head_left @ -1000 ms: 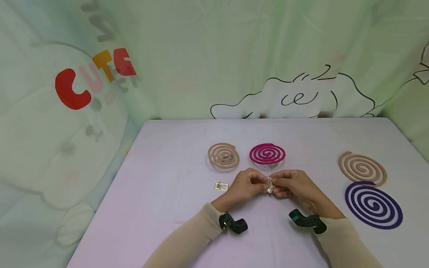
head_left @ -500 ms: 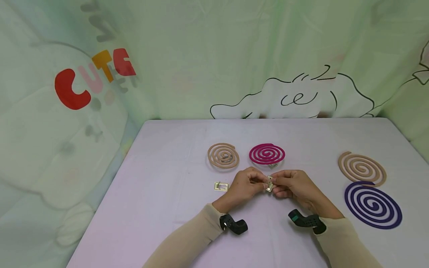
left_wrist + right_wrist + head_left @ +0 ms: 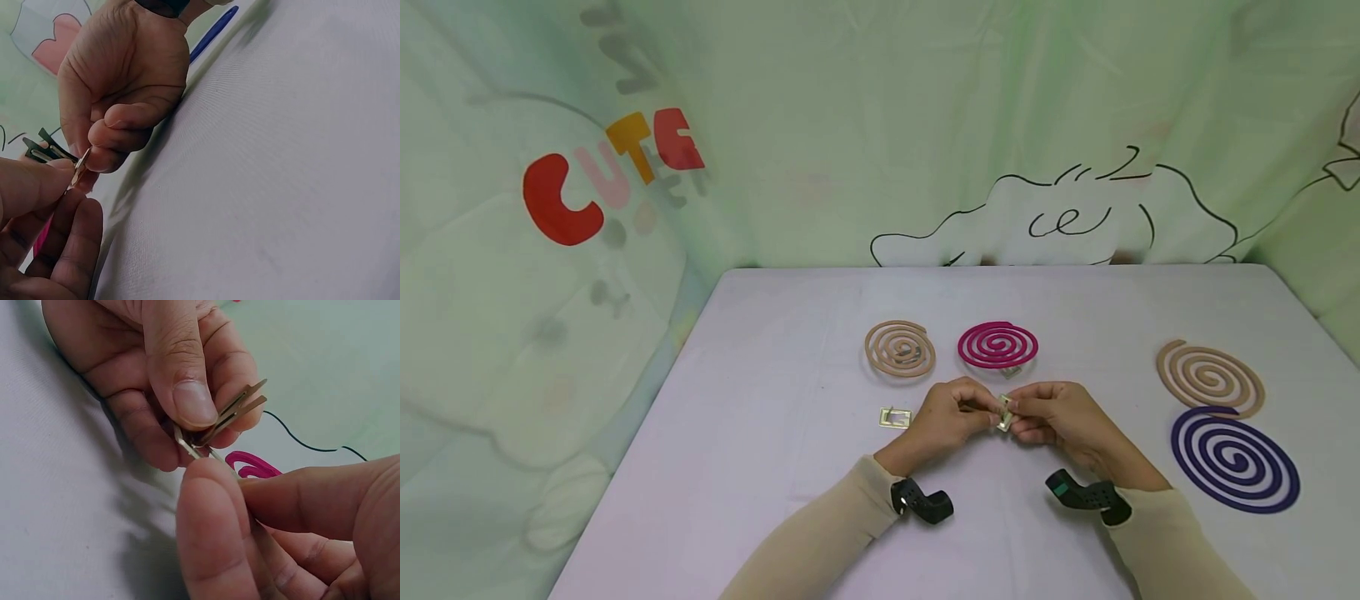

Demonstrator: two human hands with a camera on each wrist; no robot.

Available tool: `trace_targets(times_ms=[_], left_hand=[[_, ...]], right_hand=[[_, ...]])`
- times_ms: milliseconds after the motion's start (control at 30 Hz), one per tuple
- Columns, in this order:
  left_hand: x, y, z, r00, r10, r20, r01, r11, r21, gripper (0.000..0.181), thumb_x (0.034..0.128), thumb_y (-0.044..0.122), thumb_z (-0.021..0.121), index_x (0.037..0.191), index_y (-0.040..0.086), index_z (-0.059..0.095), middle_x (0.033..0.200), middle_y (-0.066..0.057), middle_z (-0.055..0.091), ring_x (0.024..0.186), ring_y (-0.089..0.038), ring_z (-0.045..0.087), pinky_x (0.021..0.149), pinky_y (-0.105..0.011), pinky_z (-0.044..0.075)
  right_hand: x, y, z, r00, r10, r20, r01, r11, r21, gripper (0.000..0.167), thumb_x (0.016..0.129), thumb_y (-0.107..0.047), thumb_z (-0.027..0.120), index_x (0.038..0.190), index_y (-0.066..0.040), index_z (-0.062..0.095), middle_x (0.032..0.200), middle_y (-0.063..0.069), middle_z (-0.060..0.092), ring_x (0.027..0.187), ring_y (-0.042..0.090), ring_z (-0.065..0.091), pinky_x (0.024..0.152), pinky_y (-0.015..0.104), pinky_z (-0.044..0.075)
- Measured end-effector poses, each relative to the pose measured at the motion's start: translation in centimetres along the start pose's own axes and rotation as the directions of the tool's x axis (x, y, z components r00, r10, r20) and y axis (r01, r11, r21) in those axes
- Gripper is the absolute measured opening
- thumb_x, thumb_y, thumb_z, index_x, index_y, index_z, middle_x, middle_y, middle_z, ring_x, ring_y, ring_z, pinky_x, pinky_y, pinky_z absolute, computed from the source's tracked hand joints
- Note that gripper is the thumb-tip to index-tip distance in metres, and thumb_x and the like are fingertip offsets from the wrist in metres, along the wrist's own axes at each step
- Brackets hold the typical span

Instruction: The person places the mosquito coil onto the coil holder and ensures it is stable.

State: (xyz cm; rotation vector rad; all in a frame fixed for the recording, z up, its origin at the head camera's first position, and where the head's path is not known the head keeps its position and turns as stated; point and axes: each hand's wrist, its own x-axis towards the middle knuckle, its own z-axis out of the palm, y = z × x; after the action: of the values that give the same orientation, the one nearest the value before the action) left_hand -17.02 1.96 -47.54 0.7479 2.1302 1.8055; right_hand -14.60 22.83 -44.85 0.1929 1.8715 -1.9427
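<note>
Between both hands is a small gold metal stand (image 3: 1004, 412), held above the table. My left hand (image 3: 949, 417) pinches one side of it between thumb and fingers. On the other side, my right hand (image 3: 1063, 417) grips it with thumb and index finger. In the right wrist view the metal piece (image 3: 194, 445) shows bent prongs sticking out past the left thumb. Fingertips cover part of it. A flat gold rectangular stand (image 3: 895, 417) lies beside my left wrist. Just beyond the hands is a magenta coil (image 3: 997, 345), with a metal stand (image 3: 1011, 370) partly visible under its edge.
A tan coil (image 3: 900, 348), with metal showing through its rings, is left of the magenta one. At the right, another tan coil (image 3: 1212, 378) touches or overlaps a dark purple coil (image 3: 1236, 459). A printed curtain (image 3: 820, 150) hangs behind the table (image 3: 775, 333).
The small metal stand has tilted slightly between the fingers, and the left fingers have shifted a little. Both hands stay in nearly the same place; the coils have not moved.
</note>
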Motion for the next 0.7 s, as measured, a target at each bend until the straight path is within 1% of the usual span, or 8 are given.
trace_targets(times_ms=[133, 267, 333, 567, 700], left_hand=[[-0.06, 0.01, -0.05, 1.0, -0.003, 0.02, 0.003, 1.0, -0.017, 0.009, 0.0899, -0.008, 0.073, 0.097, -0.005, 0.077, 0.1, -0.012, 0.071, 0.09, -0.001, 0.065, 0.086, -0.019, 0.055], [-0.11, -0.01, -0.05, 0.999, -0.013, 0.036, 0.014, 0.999, -0.028, 0.009, 0.0897, -0.009, 0.072, 0.098, -0.007, 0.076, 0.1, -0.012, 0.071, 0.092, -0.009, 0.068, 0.086, -0.019, 0.055], [-0.12, -0.01, -0.04, 0.999, -0.021, 0.042, 0.022, 0.999, -0.032, 0.01, 0.0895, -0.009, 0.072, 0.098, -0.007, 0.076, 0.101, -0.013, 0.071, 0.093, -0.01, 0.068, 0.086, -0.019, 0.055], [-0.08, -0.01, -0.03, 0.997, -0.028, 0.074, 0.032, 0.998, -0.047, 0.01, 0.091, -0.01, 0.071, 0.1, -0.008, 0.076, 0.101, -0.021, 0.074, 0.084, 0.003, 0.065, 0.082, -0.016, 0.054], [-0.08, 0.05, -0.03, 0.996, -0.034, 0.084, 0.038, 0.998, -0.045, 0.01, 0.0914, -0.01, 0.07, 0.1, -0.008, 0.076, 0.1, -0.021, 0.075, 0.083, 0.004, 0.065, 0.08, -0.015, 0.054]], right_hand=[[-0.14, -0.04, 0.05, 1.0, 0.003, -0.004, -0.004, 1.0, -0.013, 0.021, 0.102, -0.006, 0.064, 0.116, 0.01, 0.067, 0.086, 0.006, 0.075, 0.07, 0.01, 0.072, 0.066, 0.025, 0.061], [-0.23, -0.05, 0.03, 1.0, 0.014, -0.019, -0.014, 1.0, -0.026, 0.023, 0.102, -0.005, 0.063, 0.118, 0.012, 0.065, 0.087, 0.007, 0.075, 0.071, 0.01, 0.072, 0.068, 0.025, 0.061], [-0.26, -0.04, -0.01, 0.999, 0.021, -0.024, -0.021, 0.999, -0.024, 0.023, 0.102, -0.005, 0.063, 0.118, 0.011, 0.065, 0.087, 0.007, 0.075, 0.071, 0.01, 0.072, 0.068, 0.025, 0.061], [-0.35, 0.06, -0.06, 1.0, 0.02, 0.0, -0.02, 1.0, -0.012, 0.019, 0.102, -0.005, 0.064, 0.114, 0.009, 0.068, 0.085, 0.007, 0.074, 0.07, 0.01, 0.072, 0.067, 0.025, 0.061], [-0.36, 0.07, -0.12, 1.0, 0.023, 0.0, -0.023, 1.0, -0.016, 0.02, 0.102, -0.006, 0.063, 0.114, 0.009, 0.068, 0.086, 0.007, 0.074, 0.07, 0.01, 0.072, 0.067, 0.025, 0.061]])
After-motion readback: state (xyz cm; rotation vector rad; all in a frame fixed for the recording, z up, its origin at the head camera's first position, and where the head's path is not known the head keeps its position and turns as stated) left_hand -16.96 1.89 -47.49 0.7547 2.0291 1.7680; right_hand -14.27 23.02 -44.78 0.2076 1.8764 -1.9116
